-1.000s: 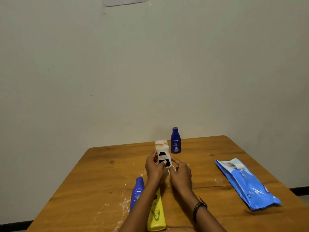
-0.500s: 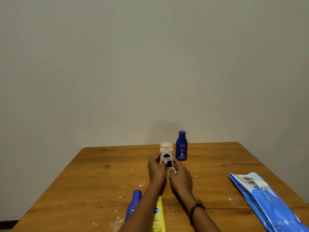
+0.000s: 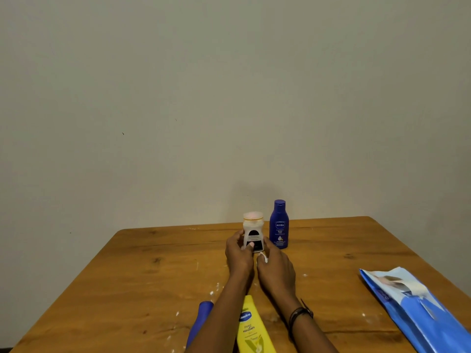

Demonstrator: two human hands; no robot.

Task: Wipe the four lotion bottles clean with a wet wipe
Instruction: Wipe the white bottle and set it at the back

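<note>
Toward the table's point(image 3: 102, 289) near edge a toppled blue bottle point(image 3: 201, 319) lies partly hidden by the left forearm; just right of it lies a yellow bottle point(image 3: 251, 329); farther back the left hand point(image 3: 238, 253) grips a white bottle point(image 3: 252, 231) upright, thumb across its dark label; the right hand point(image 3: 275, 266) pinches a bunched wet wipe point(image 3: 263, 257) beside that bottle's base; a Nivea bottle point(image 3: 279, 225) stands just beside; a blue wipes pack point(image 3: 413, 307) lies far right.
</note>
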